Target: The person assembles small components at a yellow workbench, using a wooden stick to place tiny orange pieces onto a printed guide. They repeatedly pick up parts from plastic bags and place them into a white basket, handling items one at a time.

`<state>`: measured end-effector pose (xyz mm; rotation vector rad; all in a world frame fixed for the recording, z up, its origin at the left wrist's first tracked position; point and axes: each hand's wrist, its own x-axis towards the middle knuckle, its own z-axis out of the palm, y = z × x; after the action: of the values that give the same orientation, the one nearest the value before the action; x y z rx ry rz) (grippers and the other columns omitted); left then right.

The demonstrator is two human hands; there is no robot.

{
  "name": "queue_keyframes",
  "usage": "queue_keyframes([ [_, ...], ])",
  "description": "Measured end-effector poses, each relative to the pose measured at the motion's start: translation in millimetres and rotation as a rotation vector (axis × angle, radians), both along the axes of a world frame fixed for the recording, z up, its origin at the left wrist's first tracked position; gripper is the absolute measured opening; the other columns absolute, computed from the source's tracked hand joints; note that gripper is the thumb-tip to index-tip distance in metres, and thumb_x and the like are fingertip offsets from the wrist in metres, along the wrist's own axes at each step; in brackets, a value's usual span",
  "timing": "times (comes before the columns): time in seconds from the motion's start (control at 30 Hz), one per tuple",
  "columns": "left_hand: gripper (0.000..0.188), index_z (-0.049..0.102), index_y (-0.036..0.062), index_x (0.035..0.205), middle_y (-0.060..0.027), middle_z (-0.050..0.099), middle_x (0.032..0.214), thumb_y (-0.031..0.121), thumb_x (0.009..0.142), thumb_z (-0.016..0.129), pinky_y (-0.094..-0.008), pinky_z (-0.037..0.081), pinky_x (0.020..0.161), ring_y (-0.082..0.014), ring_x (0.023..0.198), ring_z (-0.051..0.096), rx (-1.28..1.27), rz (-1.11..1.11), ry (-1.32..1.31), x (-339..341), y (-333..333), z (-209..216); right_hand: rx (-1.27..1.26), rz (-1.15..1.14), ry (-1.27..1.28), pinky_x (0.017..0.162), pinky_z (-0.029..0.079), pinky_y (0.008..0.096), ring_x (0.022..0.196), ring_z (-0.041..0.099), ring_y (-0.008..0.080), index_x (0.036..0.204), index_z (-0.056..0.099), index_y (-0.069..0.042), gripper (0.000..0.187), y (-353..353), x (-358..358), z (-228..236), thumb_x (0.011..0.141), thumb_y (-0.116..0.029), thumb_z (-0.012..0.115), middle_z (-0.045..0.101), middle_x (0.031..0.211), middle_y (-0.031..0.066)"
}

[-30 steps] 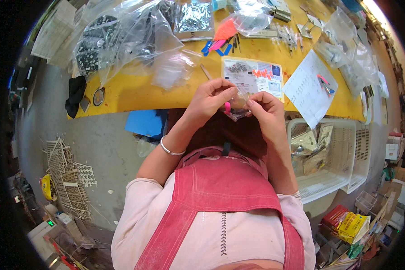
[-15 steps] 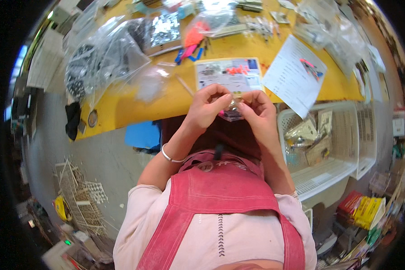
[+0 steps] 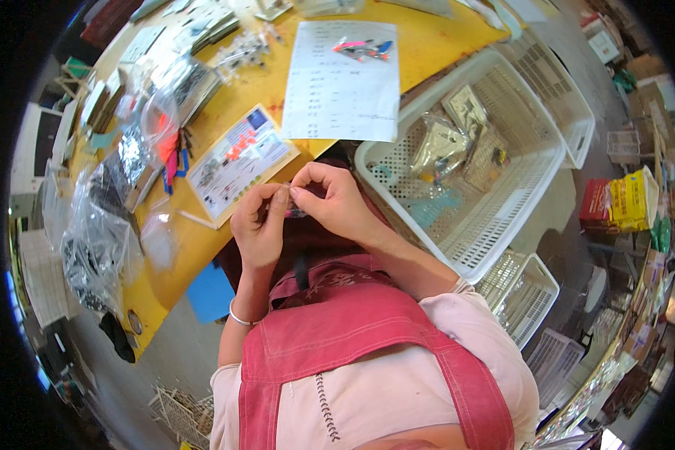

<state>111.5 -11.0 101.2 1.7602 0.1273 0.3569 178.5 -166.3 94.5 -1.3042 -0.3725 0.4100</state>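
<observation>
At the table's front edge, my left hand (image 3: 259, 221) and my right hand (image 3: 328, 201) meet with fingertips pinched together. Between them is a small clear plastic bag (image 3: 297, 213) with something pink and dark in it, mostly covered by my fingers. Just beyond the hands lies a printed card (image 3: 216, 184) bearing several small orange pieces (image 3: 241, 145). Farther off, a white paper sheet (image 3: 330, 97) with handwritten lines carries a little heap of pink, blue and dark pieces (image 3: 363, 49).
To the right stands a white plastic basket (image 3: 465, 251) holding several clear bags of parts (image 3: 439, 146). A large clear bag of dark parts (image 3: 90, 259) sits at the table's left. Blue and pink strips (image 3: 174, 169) lie left of the card. A smaller white basket (image 3: 536, 300) stands lower right.
My view has turned to the right, so the table appears tilted and the basket nearer the middle. Both hands still pinch the small bag, now more hidden by the fingers.
</observation>
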Motion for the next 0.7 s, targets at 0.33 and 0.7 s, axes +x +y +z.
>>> queue_keyframes([
  [0.33, 0.006, 0.063, 0.0024, 0.103, 0.0025, 0.063, 0.09, 0.008, 0.106, 0.063, -0.0204, 0.045, 0.074, -0.0043, 0.081, 0.055, -0.192, 0.081, 0.014, 16.3, -27.2, 19.6, -0.056, -0.125, -0.135, 0.066, 0.045, 0.0245, 0.073, 0.052, 0.005, 0.09, 0.064, -0.001, 0.008, -29.1, 0.5, 5.2, 0.093, -0.007, 0.068, 0.06, 0.079, -0.0022],
  [0.7, 0.009, 0.063, 0.0027, 0.101, 0.0008, 0.063, 0.087, 0.009, 0.107, 0.06, -0.0232, 0.049, 0.072, -0.0063, 0.079, 0.057, -0.161, 0.034, 0.007, 34.9, -28.0, 21.2, -0.071, -0.15, -0.123, 0.064, 0.043, 0.0271, 0.073, 0.051, 0.0084, 0.087, 0.062, -0.002, 0.008, -52.7, 7.1, 1.7, 0.092, -0.005, 0.067, 0.055, 0.081, 0.0012],
])
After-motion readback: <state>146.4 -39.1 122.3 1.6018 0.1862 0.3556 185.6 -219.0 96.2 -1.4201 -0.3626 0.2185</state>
